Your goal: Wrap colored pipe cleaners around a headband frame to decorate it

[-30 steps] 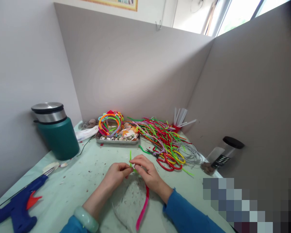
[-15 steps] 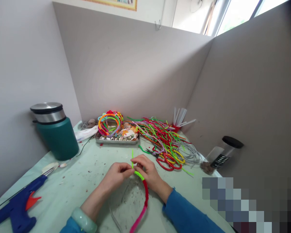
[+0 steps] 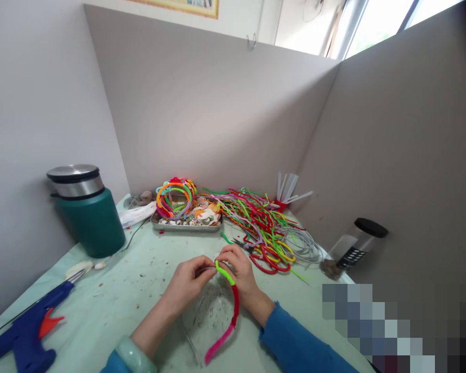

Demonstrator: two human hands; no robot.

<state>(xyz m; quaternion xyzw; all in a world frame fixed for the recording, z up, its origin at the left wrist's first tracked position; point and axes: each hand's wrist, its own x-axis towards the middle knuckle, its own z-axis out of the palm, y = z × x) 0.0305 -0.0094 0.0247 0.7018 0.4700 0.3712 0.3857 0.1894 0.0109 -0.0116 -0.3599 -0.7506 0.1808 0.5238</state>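
My left hand (image 3: pixel 186 282) and my right hand (image 3: pixel 238 272) meet over the table's middle, both pinched on a thin hoop wrapped in fuzzy wire (image 3: pixel 233 305). The wrapping runs green at the top, red down the side and pink at the low end. The green stretch (image 3: pixel 224 272) lies between my fingertips. A bare grey part of the hoop shows near my left fingers. A pale bangle (image 3: pixel 134 355) sits on my left wrist.
A metal tray (image 3: pixel 186 224) of shells and coloured hoops stands at the back, beside a heap of fuzzy wires (image 3: pixel 264 223). A green flask (image 3: pixel 87 210) stands left, a blue glue gun (image 3: pixel 23 331) near left. A black-lidded jar (image 3: pixel 353 248) lies right. Grey partitions surround the table.
The loose green end that stood up between my fingers is now wound down onto the hoop. The hoop has turned, and its pink end has swung left.
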